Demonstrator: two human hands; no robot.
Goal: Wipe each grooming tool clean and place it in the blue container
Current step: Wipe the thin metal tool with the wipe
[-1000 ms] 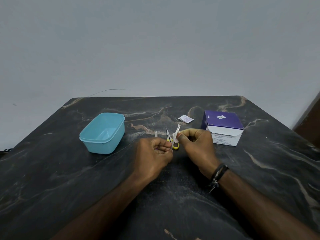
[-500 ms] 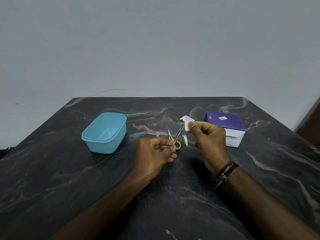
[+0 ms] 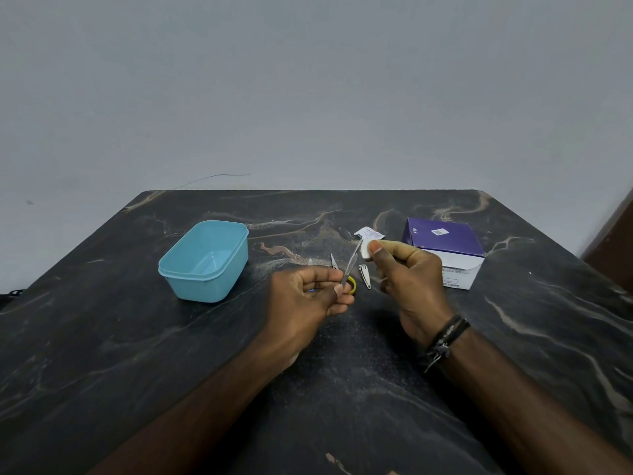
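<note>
My left hand (image 3: 310,293) pinches the lower end of thin metal tweezers (image 3: 352,260), which slant up to the right. My right hand (image 3: 409,279) holds a small white wipe (image 3: 365,249) between thumb and finger, right at the tweezers' upper tip. Small scissors with a yellow handle (image 3: 352,284) lie on the table behind my left hand, partly hidden. A metal nail clipper (image 3: 365,275) lies beside them. The empty blue container (image 3: 205,260) stands at the left.
A purple and white box (image 3: 445,250) stands at the right, behind my right hand. A torn white sachet (image 3: 369,232) lies on the dark marble table (image 3: 137,354) behind the tools. Another small metal tip (image 3: 310,262) pokes out behind my left hand.
My right hand has slid the wipe up along the tweezers from near the left hand's grip to the upper tip. The nail clipper has come into view.
</note>
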